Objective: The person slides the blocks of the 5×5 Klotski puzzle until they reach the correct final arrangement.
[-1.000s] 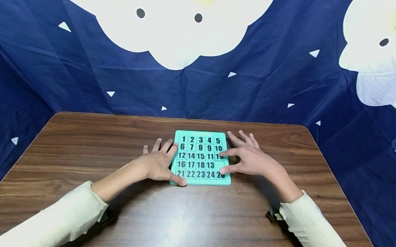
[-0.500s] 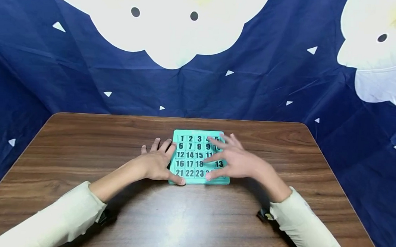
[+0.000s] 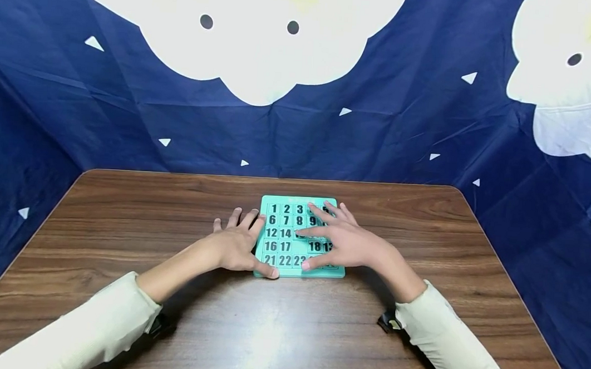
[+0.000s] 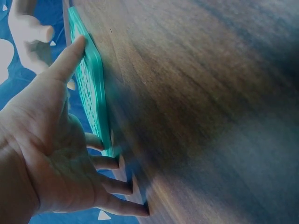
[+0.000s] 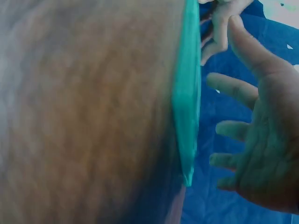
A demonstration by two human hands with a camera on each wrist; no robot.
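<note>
A turquoise number slide puzzle [image 3: 276, 199] lies flat on the wooden table. My left hand [image 3: 234, 247] steadies its left side, thumb on the near left corner and index finger along the left edge, the other fingers spread on the table. Over the right half of the puzzle my right hand [image 3: 352, 244] is spread, index fingertip over the 15 tile and thumb low near the 23 tile. The fourth row has a gap between the 17 tile [image 3: 285, 246] and the 18 tile [image 3: 314, 246]; the 13 tile [image 3: 327, 247] sits right of 18. Several tiles are hidden under the right hand.
The brown table [image 3: 149, 199] has rounded far corners. Behind it and at both sides hangs a dark blue cloth [image 3: 203, 124] with white cloud figures and small triangles. Black straps [image 3: 387, 322] show at the wrists under pale sleeves.
The 13 tile and then the 18 tile have slid one place right, so the gap has moved left along the fourth row. My right hand has shifted left; my left hand stays put.
</note>
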